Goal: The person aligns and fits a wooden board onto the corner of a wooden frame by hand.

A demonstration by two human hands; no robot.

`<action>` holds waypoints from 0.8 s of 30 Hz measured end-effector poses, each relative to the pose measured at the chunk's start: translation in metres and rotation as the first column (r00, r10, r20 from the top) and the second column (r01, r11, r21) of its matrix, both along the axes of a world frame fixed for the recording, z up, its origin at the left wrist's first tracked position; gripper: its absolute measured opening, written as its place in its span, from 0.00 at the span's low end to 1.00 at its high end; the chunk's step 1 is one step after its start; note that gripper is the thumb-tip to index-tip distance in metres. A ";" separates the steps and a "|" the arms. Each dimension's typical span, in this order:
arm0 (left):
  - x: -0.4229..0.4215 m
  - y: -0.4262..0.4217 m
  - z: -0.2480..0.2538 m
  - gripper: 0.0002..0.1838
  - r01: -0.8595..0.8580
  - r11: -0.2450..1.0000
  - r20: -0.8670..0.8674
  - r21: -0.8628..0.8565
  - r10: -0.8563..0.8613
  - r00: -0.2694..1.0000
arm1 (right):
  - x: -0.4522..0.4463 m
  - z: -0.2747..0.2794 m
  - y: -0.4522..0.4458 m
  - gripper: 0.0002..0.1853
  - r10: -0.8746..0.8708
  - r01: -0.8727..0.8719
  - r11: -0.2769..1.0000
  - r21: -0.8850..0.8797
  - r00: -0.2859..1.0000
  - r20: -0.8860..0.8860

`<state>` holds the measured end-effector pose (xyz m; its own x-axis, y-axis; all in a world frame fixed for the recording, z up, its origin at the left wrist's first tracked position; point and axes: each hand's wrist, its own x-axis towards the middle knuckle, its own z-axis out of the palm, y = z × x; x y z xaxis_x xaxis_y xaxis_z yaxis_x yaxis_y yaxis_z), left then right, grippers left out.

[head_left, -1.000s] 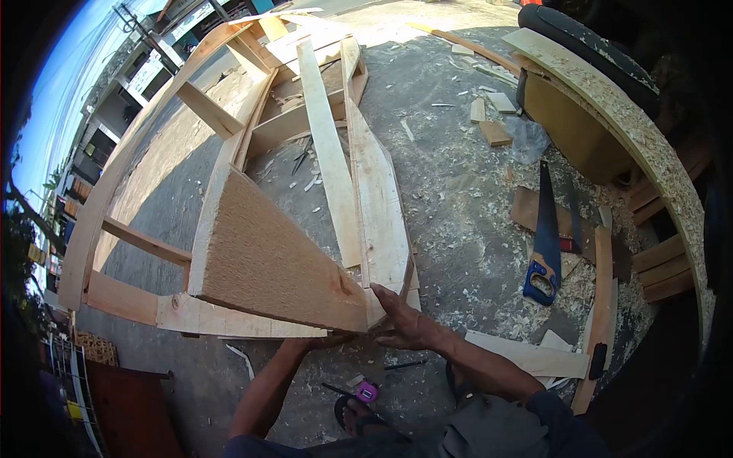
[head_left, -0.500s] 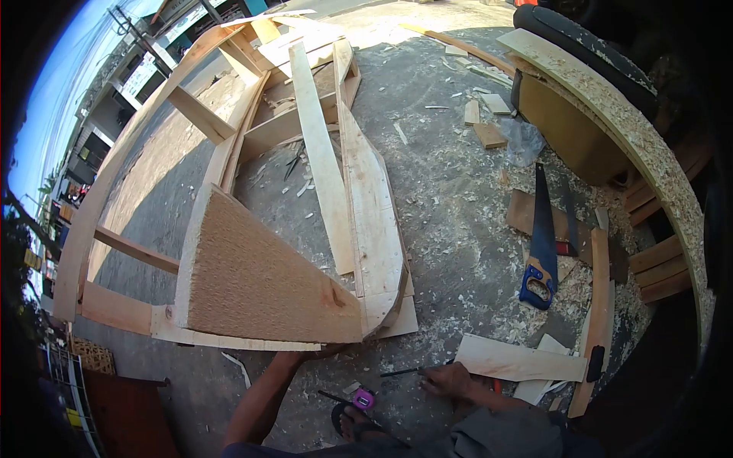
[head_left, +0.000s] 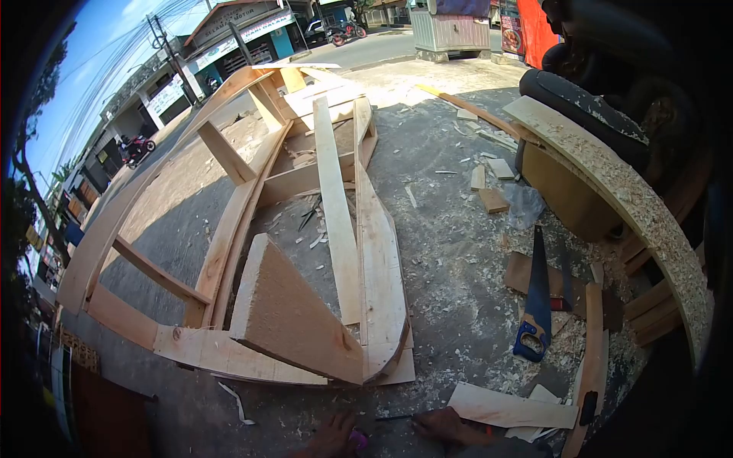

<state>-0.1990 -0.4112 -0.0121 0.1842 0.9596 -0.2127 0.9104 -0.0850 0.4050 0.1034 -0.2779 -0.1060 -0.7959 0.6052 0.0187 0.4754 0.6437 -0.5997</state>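
Observation:
My left hand (head_left: 333,433) is low in the view, right beside a purple tape measure (head_left: 358,439) on the ground. Its fingers look stretched forward, though the hand is dim and partly cut off. In my right hand (head_left: 444,424) is a thin dark stick (head_left: 393,417), perhaps a pencil, pointing left. Just ahead lies a large wooden frame (head_left: 382,305) of curved planks. A thick wedge-shaped board (head_left: 298,313) with a rough face stands across its near end, and a long pale plank (head_left: 333,206) rests lengthwise on it.
A blue-handled handsaw (head_left: 536,305) lies on the right among shavings and offcuts. Nearer are a pale board (head_left: 511,407) and a long wooden strip (head_left: 590,359). A curved plank covered in shavings (head_left: 626,183) arches along the right side. A road and shopfronts lie beyond.
My left hand has left the frame's near edge and come down beside the tape measure. The wedge-shaped board appears turned and leaning differently. The view has tilted up; the right hand keeps the stick.

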 end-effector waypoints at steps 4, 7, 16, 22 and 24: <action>0.019 -0.030 -0.045 0.41 0.047 0.957 0.021 -0.287 -0.043 0.999 | -0.002 -0.003 0.000 0.14 0.008 -0.008 1.000 -0.002 0.999 0.038; 0.002 -0.030 -0.081 0.33 0.367 0.911 -0.144 -0.186 -0.395 0.907 | 0.003 -0.004 0.000 0.13 0.021 -0.021 1.000 0.001 0.999 0.036; -0.020 0.015 -0.080 0.22 0.237 0.969 0.004 -0.075 -0.237 0.971 | -0.002 -0.005 0.000 0.14 0.005 -0.007 1.000 0.022 0.996 0.092; -0.013 0.040 -0.026 0.22 0.071 0.997 0.148 0.013 -0.072 0.986 | -0.003 -0.007 -0.001 0.13 -0.016 0.017 1.000 -0.009 0.995 0.101; 0.002 0.044 0.008 0.22 -0.117 0.992 0.146 0.045 0.109 0.983 | -0.007 0.007 0.002 0.12 -0.040 0.045 0.995 -0.089 0.997 0.060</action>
